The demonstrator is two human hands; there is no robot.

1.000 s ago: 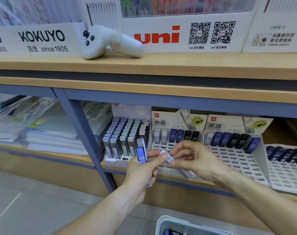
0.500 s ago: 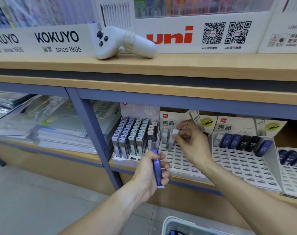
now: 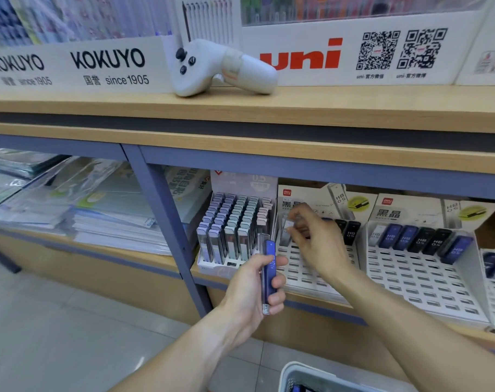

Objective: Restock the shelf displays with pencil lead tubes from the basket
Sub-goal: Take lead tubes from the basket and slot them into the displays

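While both forearms reach up from the bottom edge toward the lower shelf, the scene reads as follows.

Left arm: comes in from the lower middle, forearm angled up and to the right, wrist below the front lip of the shelf.
Left hand (image 3: 253, 290): fingers curled round a blue lead tube (image 3: 269, 274), thumb lying across its upper part; the tube stands nearly upright, with a clear cap at the bottom and "0.5" printed on its side.
Right arm: enters from the lower right corner and stretches up and left across the white slotted display tray (image 3: 319, 274).
Right hand (image 3: 314, 239): fingers bent, fingertips pinching a pale grey lead tube (image 3: 288, 226) at the top row of that tray, just left of the dark tubes standing there; the hand is blurred, so the exact grip is hard to read.
Neighbouring tray (image 3: 419, 278): holds one row of grey, blue and black tubes marked "HB 0.5" along its top, with bare slots below.
Upright rack (image 3: 235, 230): to the left of the left hand's tube, packed with standing grey and pastel-capped tubes.
Basket (image 3: 311, 376): white rim at the bottom edge, below the arms, with something blue showing inside.
Upper shelf: a white handheld controller (image 3: 220, 67) lies on the wood in front of the brand signs.
Left bay: stacked plastic-wrapped paper goods (image 3: 79, 205).
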